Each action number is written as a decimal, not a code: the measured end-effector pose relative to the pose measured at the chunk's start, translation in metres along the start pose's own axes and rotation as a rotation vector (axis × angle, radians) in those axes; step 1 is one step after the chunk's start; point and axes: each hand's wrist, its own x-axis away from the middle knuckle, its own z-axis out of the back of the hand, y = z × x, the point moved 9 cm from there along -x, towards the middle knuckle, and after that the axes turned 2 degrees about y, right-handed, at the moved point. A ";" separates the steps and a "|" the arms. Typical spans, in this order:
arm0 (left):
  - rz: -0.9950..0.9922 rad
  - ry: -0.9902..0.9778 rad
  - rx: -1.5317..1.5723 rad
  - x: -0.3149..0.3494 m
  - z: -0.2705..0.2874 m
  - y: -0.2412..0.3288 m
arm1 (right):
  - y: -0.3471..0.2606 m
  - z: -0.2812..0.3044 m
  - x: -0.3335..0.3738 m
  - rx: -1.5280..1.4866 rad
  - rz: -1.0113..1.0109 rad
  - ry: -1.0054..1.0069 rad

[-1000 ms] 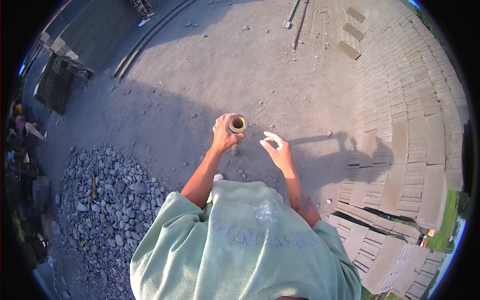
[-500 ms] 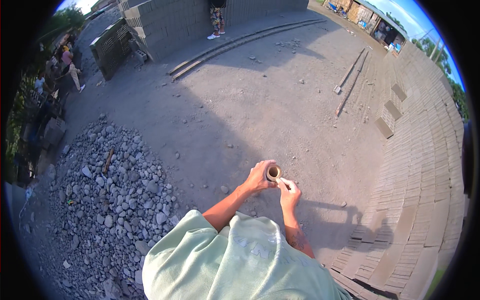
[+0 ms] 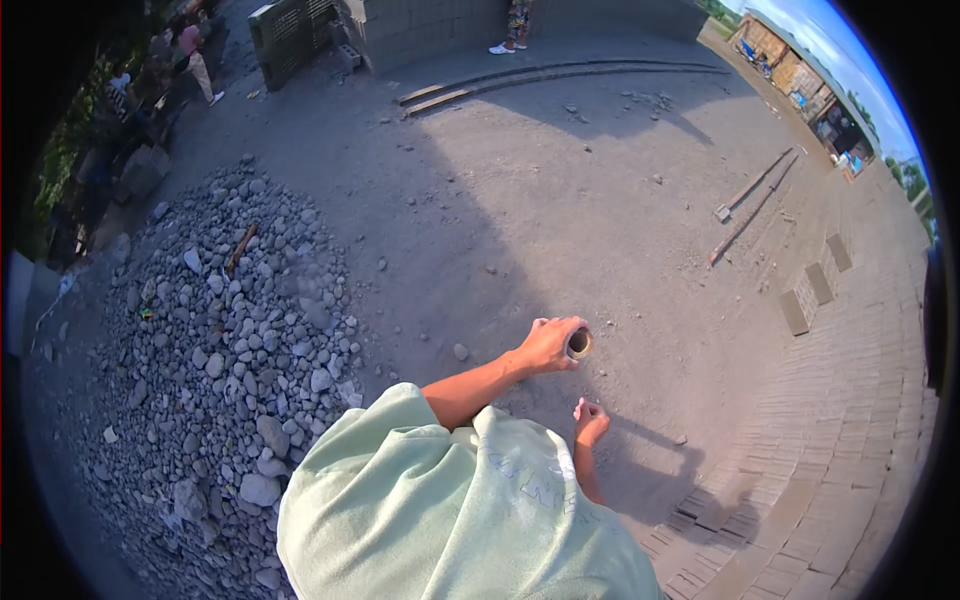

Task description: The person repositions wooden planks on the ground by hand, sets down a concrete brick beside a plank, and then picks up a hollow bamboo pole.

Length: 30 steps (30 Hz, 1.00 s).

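My left hand (image 3: 548, 346) is wrapped round a small cylindrical container (image 3: 580, 344) with a tan rim and a dark round opening. Its mouth faces up toward me; what is inside cannot be made out. Below it and apart from it is my right hand (image 3: 592, 424), its fingers curled in and the thumb and fingertips close together. Whether anything small sits in that pinch is too fine to see. Both hands are above bare grey ground (image 3: 480, 230).
A heap of grey stones (image 3: 230, 370) spreads on the left. Stacked concrete blocks (image 3: 850, 420) line the right, with loose blocks (image 3: 820, 284) beside them. Long rails (image 3: 560, 72) lie ahead near a block wall (image 3: 430, 35). A person (image 3: 517, 25) stands there; others (image 3: 195, 60) are far left.
My right hand has drawn back from the container's rim toward my body. The left hand keeps the container and has moved slightly right. The whole view has shifted.
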 end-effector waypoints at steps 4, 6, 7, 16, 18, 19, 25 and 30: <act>-0.057 -0.054 -0.002 -0.008 -0.031 0.023 | 0.078 0.009 -0.003 -0.204 -0.342 -0.236; -0.042 -0.048 -0.009 -0.009 -0.033 0.023 | 0.073 0.026 -0.015 0.108 -0.028 -0.176; -0.021 -0.053 -0.006 -0.007 -0.033 0.020 | 0.070 0.026 -0.017 0.116 -0.016 -0.198; 0.032 0.022 0.052 0.010 -0.018 0.009 | -0.151 -0.034 0.019 0.132 0.610 -0.568; 0.000 0.001 0.059 0.010 -0.013 0.010 | -0.150 -0.060 0.004 0.137 0.611 -0.636; -0.017 -0.010 0.074 0.006 -0.014 0.010 | -0.120 -0.078 -0.015 0.148 0.522 -0.669; -0.011 -0.029 0.104 -0.024 0.031 -0.021 | -0.158 -0.119 -0.044 0.109 0.486 -0.573; -0.058 0.111 0.177 -0.061 0.110 -0.063 | -0.217 -0.134 -0.110 0.161 0.367 -0.451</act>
